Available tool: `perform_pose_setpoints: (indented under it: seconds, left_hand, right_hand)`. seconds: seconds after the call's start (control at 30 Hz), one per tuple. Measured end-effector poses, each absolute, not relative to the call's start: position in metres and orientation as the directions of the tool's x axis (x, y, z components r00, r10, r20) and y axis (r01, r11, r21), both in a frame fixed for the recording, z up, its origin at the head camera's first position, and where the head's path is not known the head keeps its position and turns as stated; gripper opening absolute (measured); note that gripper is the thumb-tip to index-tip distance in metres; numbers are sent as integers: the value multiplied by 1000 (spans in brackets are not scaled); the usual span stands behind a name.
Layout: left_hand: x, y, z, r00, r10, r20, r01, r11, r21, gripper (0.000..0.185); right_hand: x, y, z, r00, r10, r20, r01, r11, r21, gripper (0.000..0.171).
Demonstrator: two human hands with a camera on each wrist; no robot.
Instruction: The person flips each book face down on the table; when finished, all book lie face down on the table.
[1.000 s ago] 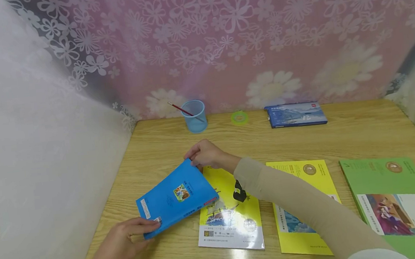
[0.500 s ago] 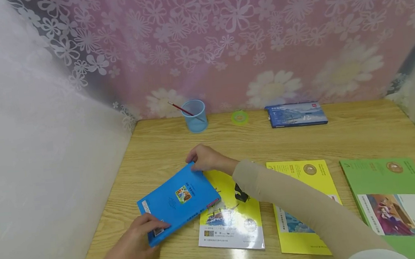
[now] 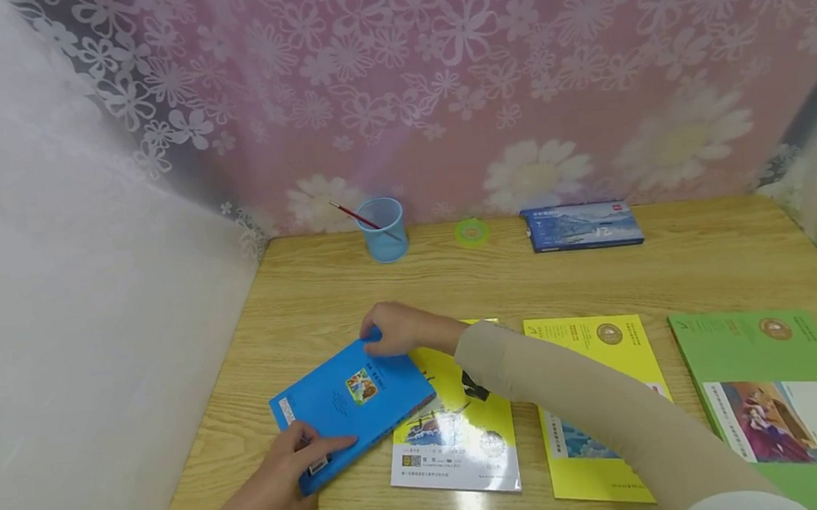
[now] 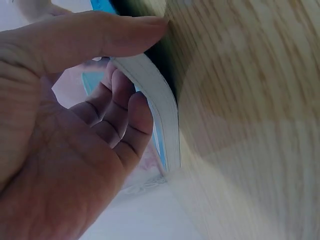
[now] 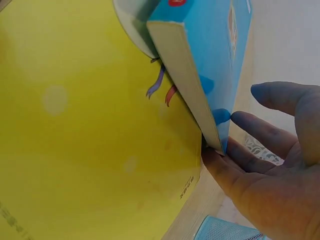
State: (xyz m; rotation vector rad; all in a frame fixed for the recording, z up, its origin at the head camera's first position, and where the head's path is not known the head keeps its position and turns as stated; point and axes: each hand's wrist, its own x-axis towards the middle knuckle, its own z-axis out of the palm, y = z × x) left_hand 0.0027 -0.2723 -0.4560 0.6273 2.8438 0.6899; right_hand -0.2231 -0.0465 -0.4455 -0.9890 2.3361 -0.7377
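A blue book (image 3: 342, 405) lies back cover up, slanted on the table's left side, its right corner over a yellow book (image 3: 457, 447). My left hand (image 3: 275, 481) grips its near-left corner. In the left wrist view, the thumb (image 4: 135, 37) lies across the page edge (image 4: 167, 115) with curled fingers behind it. My right hand (image 3: 395, 328) holds the far corner of the blue book. Fingertips (image 5: 237, 119) meet the blue cover (image 5: 215, 65) in the right wrist view, and other fingers lie by the corner's edge. The right forearm hides part of the yellow book.
Another yellow book (image 3: 586, 336) lies partly under the right sleeve (image 3: 576, 387), with a green book (image 3: 779, 342) farther right. At the back stand a blue mesh pen cup (image 3: 385, 245) holding a brush-like stick, a green tape roll (image 3: 471, 232) and a blue box (image 3: 583, 230).
The blue book's far edge has come down toward the table, and my right hand has lowered with it. My left hand has slid right and farther onto the cover.
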Motion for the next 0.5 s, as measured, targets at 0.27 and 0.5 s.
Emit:
perform_pose_setpoints:
  seconds: [0.27,0.5]
  left_hand:
    - [-3,-276,-449,-887,401,-231,205,787,581,67]
    - [-15,-290,-442,-918,348,-191,170,779,603,36]
  right_hand:
    - [-221,-42,-447,-572,-796,-199,-552,553,-625,36]
    - [-211,-25,-447,-527,-836,-151,-662,516,-544,45]
